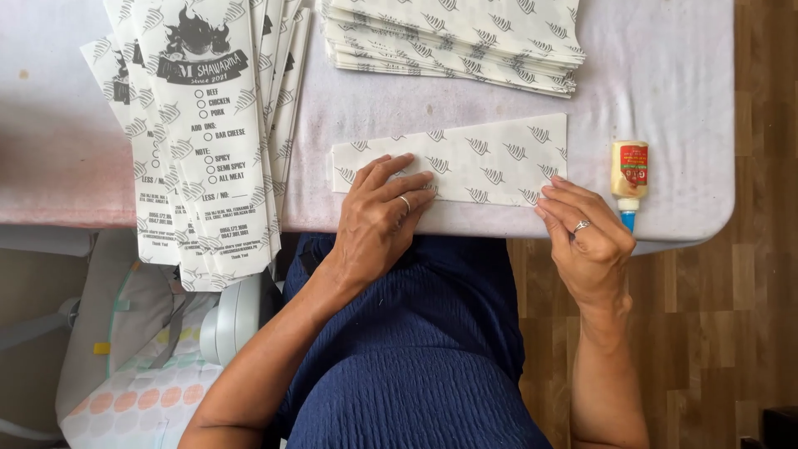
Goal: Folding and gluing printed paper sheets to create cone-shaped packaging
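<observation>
Both hands on folded paper sheet

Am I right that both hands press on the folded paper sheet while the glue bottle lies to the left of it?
Not quite. In the head view both hands, left and right, do press the folded paper sheet, but the glue bottle lies to its right.

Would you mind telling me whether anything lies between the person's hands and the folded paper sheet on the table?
Nothing visible does. The left hand lies flat on the folded paper sheet, and the right hand touches its near right corner. The glue bottle lies apart, to the right.
</observation>
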